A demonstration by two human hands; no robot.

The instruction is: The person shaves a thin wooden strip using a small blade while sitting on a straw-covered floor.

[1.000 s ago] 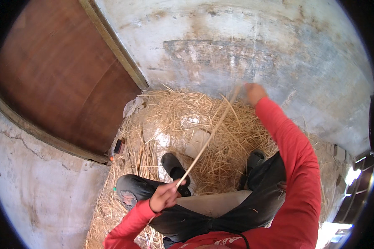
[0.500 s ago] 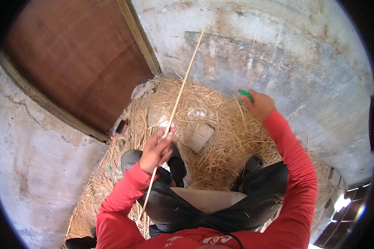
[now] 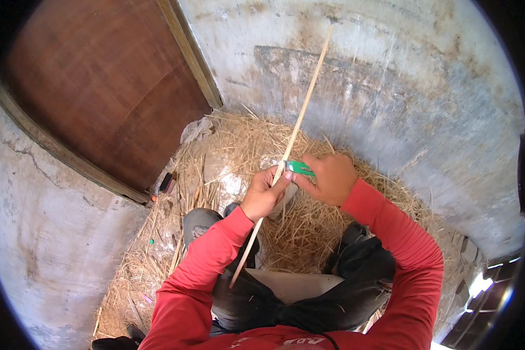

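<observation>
A long, thin, pale wooden strip point(image 3: 309, 93), likely split bamboo, slants from above my left thigh up toward the far wall. My left hand point(image 3: 264, 192) is closed round it near its middle, thumb pressed along it. In my right hand point(image 3: 332, 178) is a green utility knife point(image 3: 300, 168), the fingers wrapped round its handle. The knife's front end meets the strip just beyond my left fingertips. Whether the blade cuts into the wood cannot be made out.
Straw-like shavings point(image 3: 309, 233) litter the floor between my feet. A pale block point(image 3: 289, 195) lies partly hidden behind my hands. Beyond rises a stained wall point(image 3: 391, 87), with a brown door point(image 3: 111, 87) at the left. A small dark object point(image 3: 166, 182) lies beside the door frame.
My right hand has swung left and nearer, bringing the knife from by the wall to the strip. My left hand has moved right and slightly farther with the strip, whose far tip shifted right.
</observation>
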